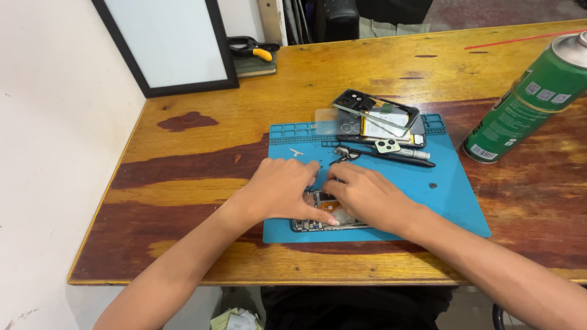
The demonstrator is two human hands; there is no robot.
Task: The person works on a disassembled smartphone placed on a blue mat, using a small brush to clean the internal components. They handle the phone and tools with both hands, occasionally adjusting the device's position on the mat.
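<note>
An opened phone [324,215] lay at the near edge of a blue mat [452,195] on the wooden table [202,153]. The left hand [282,188] pressed flat on its left part, fingers curled down, and the right hand [365,197] covered its right part, fingertips bent onto it; whether either pinched anything could not be told. Farther back on the mat sat a phone frame [376,110], a black pen-like tool [391,156] and tweezers [343,156]. A green spray can [529,101] leaned to the right.
</note>
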